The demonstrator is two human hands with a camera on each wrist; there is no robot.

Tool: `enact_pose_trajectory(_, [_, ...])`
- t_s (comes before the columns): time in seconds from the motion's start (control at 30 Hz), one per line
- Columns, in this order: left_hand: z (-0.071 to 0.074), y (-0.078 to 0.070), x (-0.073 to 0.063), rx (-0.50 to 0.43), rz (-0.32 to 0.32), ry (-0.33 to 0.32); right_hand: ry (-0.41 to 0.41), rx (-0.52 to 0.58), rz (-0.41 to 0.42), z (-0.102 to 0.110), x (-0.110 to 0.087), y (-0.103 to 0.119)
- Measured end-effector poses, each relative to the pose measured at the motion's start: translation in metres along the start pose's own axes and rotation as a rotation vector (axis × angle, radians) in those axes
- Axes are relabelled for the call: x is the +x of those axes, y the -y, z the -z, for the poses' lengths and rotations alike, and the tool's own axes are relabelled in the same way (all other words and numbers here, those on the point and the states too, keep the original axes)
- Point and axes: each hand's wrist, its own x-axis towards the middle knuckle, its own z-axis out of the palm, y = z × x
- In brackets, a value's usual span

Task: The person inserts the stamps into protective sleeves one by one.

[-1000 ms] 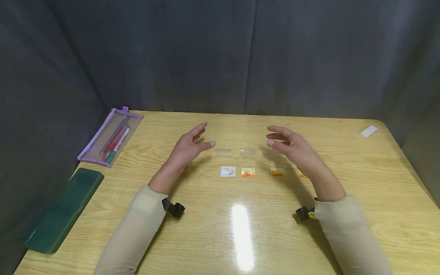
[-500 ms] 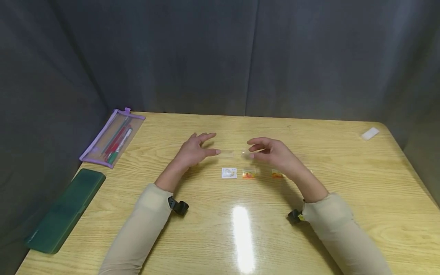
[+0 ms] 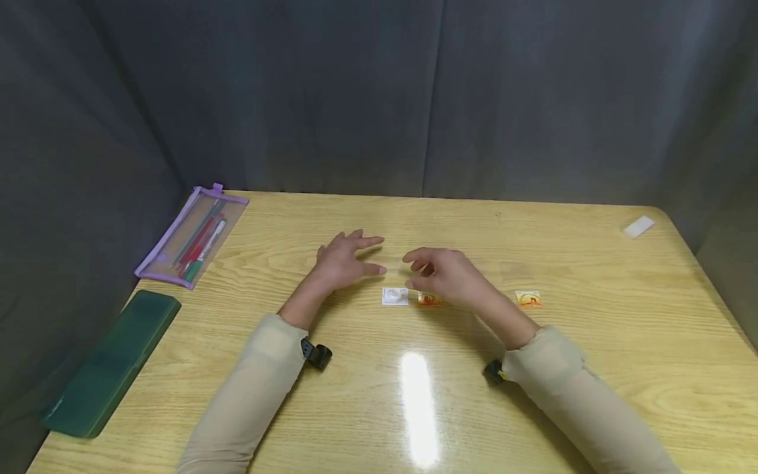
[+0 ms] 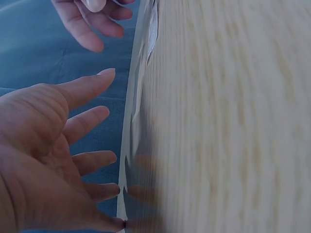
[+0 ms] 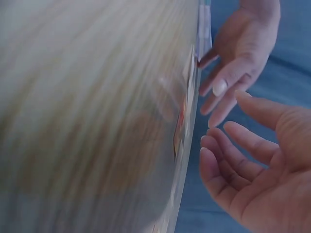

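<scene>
My left hand hovers over the table with fingers and thumb spread, holding nothing. Just to its right, my right hand hangs with loosely bent fingers; the right wrist view shows no object between them. Below the gap between the hands lies a pale stamp. Beside it an orange-and-yellow stamp is partly covered by the right hand. Another orange-and-yellow stamp lies right of the right wrist. The right hand and forearm hide the table area between these two.
A mesh pouch with a purple edge and pens inside lies at the back left. In front of it is a long dark green case. A small white block sits near the back right corner. Dark curtains surround the wooden table.
My right hand has moved left and nearer, toward the left hand, uncovering the far-right stamp and covering another. My left hand has shifted slightly right and nearer, its fingers spreading. No stamp has visibly moved.
</scene>
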Motion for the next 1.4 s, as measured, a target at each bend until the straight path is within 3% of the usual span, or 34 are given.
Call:
enact_pose_trajectory(0.2, [-0.003, -0.002, 0.003, 0.025, -0.006, 0.001, 0.039, -0.082, 0.049, -0.004, 0.008, 0.003])
enact_pose_trajectory(0.43, [-0.005, -0.003, 0.005, 0.056, -0.038, -0.008, 0.079, -0.154, 0.023, -0.003, 0.016, 0.001])
enact_pose_trajectory(0.77, [-0.005, -0.003, 0.003, 0.148, -0.027, 0.005, 0.151, -0.295, 0.047, -0.012, 0.018, 0.008])
enact_pose_trajectory(1.0, [-0.004, -0.005, 0.004, 0.189, -0.017, -0.043, 0.126, -0.379, 0.130, -0.015, 0.016, 0.014])
enact_pose_trajectory(1.4, [-0.006, -0.008, 0.003, 0.213, -0.021, -0.097, 0.094, -0.413, 0.185, -0.019, 0.016, 0.016])
